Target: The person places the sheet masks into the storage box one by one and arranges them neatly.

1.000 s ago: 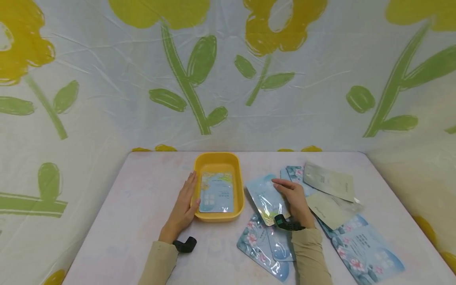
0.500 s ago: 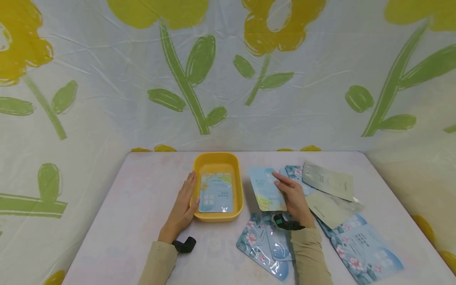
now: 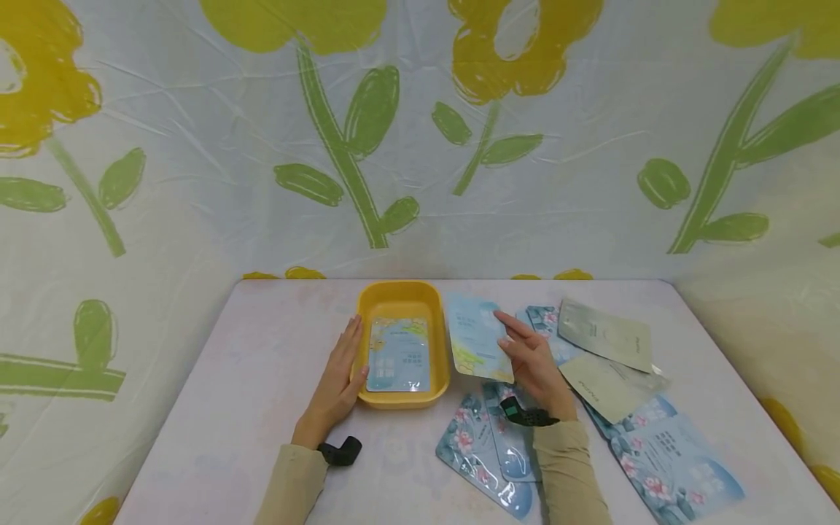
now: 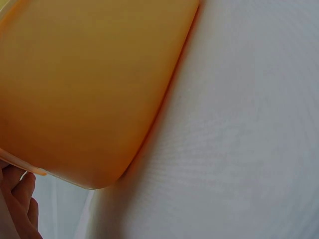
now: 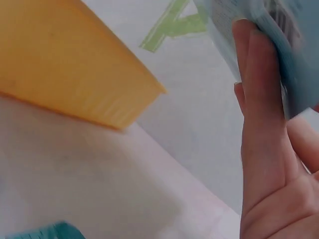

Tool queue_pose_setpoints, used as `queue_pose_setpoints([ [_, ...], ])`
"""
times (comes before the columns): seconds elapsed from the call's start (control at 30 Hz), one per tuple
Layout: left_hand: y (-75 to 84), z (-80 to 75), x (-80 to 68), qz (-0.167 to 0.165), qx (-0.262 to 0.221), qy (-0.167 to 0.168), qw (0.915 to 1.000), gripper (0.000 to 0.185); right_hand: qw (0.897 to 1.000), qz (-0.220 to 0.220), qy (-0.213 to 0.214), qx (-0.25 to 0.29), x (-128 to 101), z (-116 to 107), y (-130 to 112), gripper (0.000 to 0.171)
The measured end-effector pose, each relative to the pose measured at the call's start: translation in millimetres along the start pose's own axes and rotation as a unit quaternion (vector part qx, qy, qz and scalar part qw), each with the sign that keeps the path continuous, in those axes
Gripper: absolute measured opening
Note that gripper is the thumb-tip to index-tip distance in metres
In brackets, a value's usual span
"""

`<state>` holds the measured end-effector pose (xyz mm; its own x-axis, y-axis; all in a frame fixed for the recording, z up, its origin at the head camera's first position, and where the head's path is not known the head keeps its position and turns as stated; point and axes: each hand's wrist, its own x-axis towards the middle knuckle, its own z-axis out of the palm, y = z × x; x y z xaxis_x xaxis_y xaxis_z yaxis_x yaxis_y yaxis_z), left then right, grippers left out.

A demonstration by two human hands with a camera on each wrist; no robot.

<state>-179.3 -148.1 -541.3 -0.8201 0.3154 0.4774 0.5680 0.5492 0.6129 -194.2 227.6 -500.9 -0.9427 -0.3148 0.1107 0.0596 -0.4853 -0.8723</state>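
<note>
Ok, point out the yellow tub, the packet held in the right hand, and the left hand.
yellow tub (image 3: 400, 293): head view, bare far inside wall.
held packet (image 3: 472, 335): head view, middle of its printed face.
left hand (image 3: 337, 383): head view, back of the hand, resting against the tub's side.

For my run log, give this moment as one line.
left hand steadies yellow tub | right hand holds blue sachet beside tub

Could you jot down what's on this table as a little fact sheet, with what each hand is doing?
Left hand: fingers straight, resting against the left side of the yellow tub
Right hand: holds a pale blue packet lifted beside the tub's right rim
Inside the tub: one blue packet lying flat
On the table: more blue flowered packets and two grey-green packets, loosely overlapping on the right
Backdrop: sheet printed with yellow flowers
</note>
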Motion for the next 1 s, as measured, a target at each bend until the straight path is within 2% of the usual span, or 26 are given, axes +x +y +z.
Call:
queue_pose_setpoints([
  [0.13,-0.2,0.5,0.3,0.001,0.002,0.000,1.0000,0.068,0.999,-0.005,-0.035,0.014,3,6,-1,0.059],
  [0.33,-0.2,-0.2,1.2,0.022,-0.001,0.010,0.9997,0.067,0.999,0.002,-0.050,0.016,11,20,-3,0.065],
  [0.5,-0.9,-0.7,-0.5,0.032,-0.006,0.015,0.9994,0.066,0.998,0.017,-0.056,-0.024,18,34,-2,0.066],
  [0.8,-0.3,0.8,0.5,0.013,-0.003,0.004,0.9999,0.067,0.993,0.015,-0.089,-0.070,26,67,1,0.068],
  [1.0,0.8,0.9,1.3,0.016,-0.010,0.005,0.9998,0.067,0.989,0.043,-0.063,-0.129,27,90,6,0.070],
])
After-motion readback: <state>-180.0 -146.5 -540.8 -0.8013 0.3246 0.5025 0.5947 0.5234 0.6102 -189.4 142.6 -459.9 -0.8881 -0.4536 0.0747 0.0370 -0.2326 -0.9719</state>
